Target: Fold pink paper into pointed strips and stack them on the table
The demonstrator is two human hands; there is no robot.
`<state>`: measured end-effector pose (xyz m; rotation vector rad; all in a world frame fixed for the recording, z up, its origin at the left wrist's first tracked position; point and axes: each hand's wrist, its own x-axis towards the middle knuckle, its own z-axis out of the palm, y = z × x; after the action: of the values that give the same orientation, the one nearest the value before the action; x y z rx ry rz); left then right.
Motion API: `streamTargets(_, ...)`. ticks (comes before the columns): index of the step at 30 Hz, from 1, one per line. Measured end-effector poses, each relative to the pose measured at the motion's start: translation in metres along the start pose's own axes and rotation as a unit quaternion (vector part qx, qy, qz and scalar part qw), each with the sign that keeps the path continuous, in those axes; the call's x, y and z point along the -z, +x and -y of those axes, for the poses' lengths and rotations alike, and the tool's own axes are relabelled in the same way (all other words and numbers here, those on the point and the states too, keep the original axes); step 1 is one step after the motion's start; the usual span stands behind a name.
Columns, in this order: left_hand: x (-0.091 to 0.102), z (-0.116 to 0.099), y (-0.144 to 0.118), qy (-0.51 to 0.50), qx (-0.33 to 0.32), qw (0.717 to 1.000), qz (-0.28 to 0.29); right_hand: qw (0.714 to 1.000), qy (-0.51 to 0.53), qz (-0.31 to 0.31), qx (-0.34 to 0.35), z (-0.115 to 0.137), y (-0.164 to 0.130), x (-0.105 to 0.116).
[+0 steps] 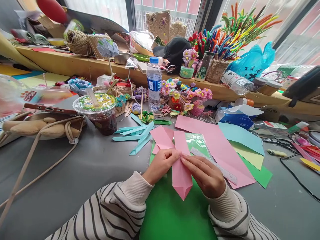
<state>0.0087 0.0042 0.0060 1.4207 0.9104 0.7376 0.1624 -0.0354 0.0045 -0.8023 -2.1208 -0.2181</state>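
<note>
Your left hand (162, 164) pinches the pink strip (182, 177) at its middle | your right hand (207, 173) grasps the same strip, its fingertips close to the left ones | the strip is over the green mat (175, 220), between left and right edges, folded point toward you | turquoise strips (144, 136) lie near the mat's far left corner

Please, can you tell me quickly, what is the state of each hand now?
Left hand: closed, holding the folded pink paper.
Right hand: closed, fingers on the same paper's right edge, holding it.
</note>
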Motion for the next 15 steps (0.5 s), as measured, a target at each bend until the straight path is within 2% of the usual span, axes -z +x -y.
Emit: streamTargets(15,-0.0002,0.0017,0.0001,0.025,-0.024,0.999,0.004,1.000,0.000,0.010,-0.011,0.0018,-0.0008,0.0015)
